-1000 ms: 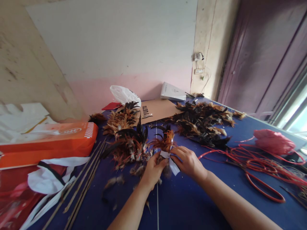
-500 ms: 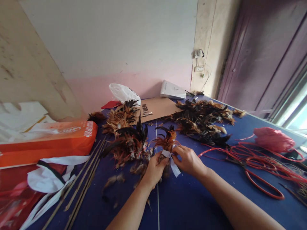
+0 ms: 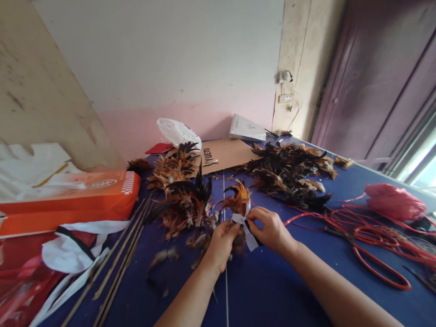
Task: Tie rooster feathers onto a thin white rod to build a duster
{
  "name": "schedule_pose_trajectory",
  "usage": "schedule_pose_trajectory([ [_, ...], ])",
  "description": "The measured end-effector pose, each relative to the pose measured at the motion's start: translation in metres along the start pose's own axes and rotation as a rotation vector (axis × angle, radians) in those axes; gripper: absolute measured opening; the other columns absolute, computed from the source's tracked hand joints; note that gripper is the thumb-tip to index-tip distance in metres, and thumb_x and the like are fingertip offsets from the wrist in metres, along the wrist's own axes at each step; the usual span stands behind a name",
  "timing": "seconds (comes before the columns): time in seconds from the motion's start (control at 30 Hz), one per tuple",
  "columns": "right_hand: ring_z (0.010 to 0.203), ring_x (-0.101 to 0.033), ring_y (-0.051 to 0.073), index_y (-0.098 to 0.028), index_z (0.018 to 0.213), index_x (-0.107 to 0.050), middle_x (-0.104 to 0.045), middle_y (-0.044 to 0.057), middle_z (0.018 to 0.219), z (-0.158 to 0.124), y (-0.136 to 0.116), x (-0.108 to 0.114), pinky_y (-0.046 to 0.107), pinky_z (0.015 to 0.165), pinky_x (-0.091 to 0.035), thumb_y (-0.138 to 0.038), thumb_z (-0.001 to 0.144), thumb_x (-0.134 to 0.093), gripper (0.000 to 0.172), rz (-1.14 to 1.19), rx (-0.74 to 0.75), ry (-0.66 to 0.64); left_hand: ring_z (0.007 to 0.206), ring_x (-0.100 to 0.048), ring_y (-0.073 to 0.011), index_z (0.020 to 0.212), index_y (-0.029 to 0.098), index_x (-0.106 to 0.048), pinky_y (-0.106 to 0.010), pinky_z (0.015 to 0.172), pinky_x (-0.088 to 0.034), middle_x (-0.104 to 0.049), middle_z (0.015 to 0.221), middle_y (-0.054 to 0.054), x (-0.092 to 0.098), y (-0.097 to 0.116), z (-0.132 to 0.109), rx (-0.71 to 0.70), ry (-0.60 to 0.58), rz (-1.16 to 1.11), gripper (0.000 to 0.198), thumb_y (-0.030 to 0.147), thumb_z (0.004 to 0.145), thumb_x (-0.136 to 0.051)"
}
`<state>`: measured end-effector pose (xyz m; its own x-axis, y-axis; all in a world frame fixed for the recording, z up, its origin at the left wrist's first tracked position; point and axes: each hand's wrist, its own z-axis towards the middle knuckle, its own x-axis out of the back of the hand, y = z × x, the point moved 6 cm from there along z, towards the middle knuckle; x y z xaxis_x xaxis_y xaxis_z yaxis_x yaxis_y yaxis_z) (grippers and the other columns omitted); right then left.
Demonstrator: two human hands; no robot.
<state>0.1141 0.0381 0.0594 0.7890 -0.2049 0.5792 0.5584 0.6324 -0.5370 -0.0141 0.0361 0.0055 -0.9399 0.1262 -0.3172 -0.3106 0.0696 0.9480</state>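
At the middle of the blue table, my left hand (image 3: 222, 241) is closed on a small bundle of brown and orange feathers (image 3: 240, 199), whose tips fan out above my fingers. A white strip (image 3: 251, 240) crosses the bundle, one end hanging down between my hands and a narrow piece standing up beside the feathers. With thumb and fingertips, my right hand (image 3: 271, 228) pinches this strip. What lies inside the left palm is hidden. A pile of dark feathers (image 3: 185, 204) lies just left of the bundle.
More feathers (image 3: 289, 168) are heaped behind on the right, near a cardboard sheet (image 3: 226, 154). Red cord (image 3: 371, 231), a pink plastic bundle (image 3: 393, 200) and red-handled scissors (image 3: 381, 270) lie right. Thin sticks (image 3: 116, 268) and an orange bag (image 3: 112, 200) are left.
The view has shifted slightly. The feather tips have turned a little, showing more orange, and the upright piece of white strip shows more. Both hands keep their grip.
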Motion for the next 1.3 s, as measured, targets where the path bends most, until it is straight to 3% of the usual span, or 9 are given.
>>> schedule_pose_trajectory([
  [0.13, 0.072, -0.057, 0.015, -0.019, 0.082, -0.061, -0.062, 0.005, 0.077, -0.001, 0.003, -0.001, 0.026, 0.068, -0.044, -0.019, 0.077, -0.049, 0.013, -0.06, 0.025, -0.021, 0.093, -0.058, -0.0219, 0.103, 0.016, -0.061, -0.032, 0.085, -0.04, -0.065, 0.096, -0.008, 0.005, 0.012, 0.003, -0.23, 0.017, 0.236, 0.036, 0.031, 0.07, -0.062],
  [0.33, 0.079, -0.058, 0.016, -0.019, 0.087, -0.062, -0.063, 0.007, 0.084, -0.002, -0.008, -0.003, 0.027, 0.073, -0.043, -0.019, 0.083, -0.043, 0.02, -0.181, 0.15, -0.105, 0.104, -0.052, -0.0233, 0.102, 0.02, -0.062, -0.031, 0.094, -0.032, -0.062, 0.105, -0.007, 0.003, 0.033, -0.004, -0.363, 0.066, 0.343, 0.038, 0.018, 0.064, -0.065],
  [0.53, 0.082, -0.056, 0.017, -0.017, 0.082, -0.062, -0.062, 0.008, 0.083, 0.0, -0.007, -0.004, 0.028, 0.074, -0.043, -0.016, 0.083, -0.043, 0.019, -0.217, 0.182, -0.142, 0.102, -0.053, -0.0237, 0.097, 0.02, -0.064, -0.031, 0.094, -0.031, -0.063, 0.1, -0.007, 0.001, 0.037, -0.006, -0.35, 0.064, 0.335, 0.035, 0.012, 0.062, -0.064],
  [0.77, 0.073, -0.058, 0.014, -0.018, 0.077, -0.063, -0.064, 0.003, 0.079, 0.006, 0.007, -0.001, 0.024, 0.066, -0.045, -0.014, 0.074, -0.053, 0.011, 0.09, -0.016, -0.161, 0.106, -0.05, -0.022, 0.105, 0.019, -0.06, -0.031, 0.094, -0.033, -0.062, 0.107, -0.006, -0.001, 0.032, -0.003, -0.343, -0.045, 0.397, 0.034, 0.019, 0.071, -0.057],
  [1.03, 0.059, -0.054, 0.011, -0.016, 0.071, -0.064, -0.062, 0.002, 0.067, 0.003, 0.012, -0.004, 0.022, 0.056, -0.041, -0.009, 0.068, -0.049, 0.016, 0.05, -0.082, -0.165, 0.102, -0.054, -0.0207, 0.108, 0.017, -0.058, -0.03, 0.091, -0.036, -0.063, 0.103, -0.007, -0.001, 0.025, 0.0, -0.294, -0.087, 0.371, 0.035, 0.023, 0.073, -0.056],
  [1.3, 0.065, -0.057, 0.012, -0.017, 0.077, -0.064, -0.064, 0.001, 0.072, 0.005, 0.008, -0.001, 0.021, 0.062, -0.044, -0.015, 0.072, -0.052, 0.013, 0.138, -0.121, -0.145, 0.102, -0.054, -0.0195, 0.114, 0.016, -0.053, -0.03, 0.09, -0.038, -0.061, 0.109, -0.007, 0.002, 0.026, 0.004, -0.338, -0.103, 0.451, 0.039, 0.025, 0.076, -0.053],
])
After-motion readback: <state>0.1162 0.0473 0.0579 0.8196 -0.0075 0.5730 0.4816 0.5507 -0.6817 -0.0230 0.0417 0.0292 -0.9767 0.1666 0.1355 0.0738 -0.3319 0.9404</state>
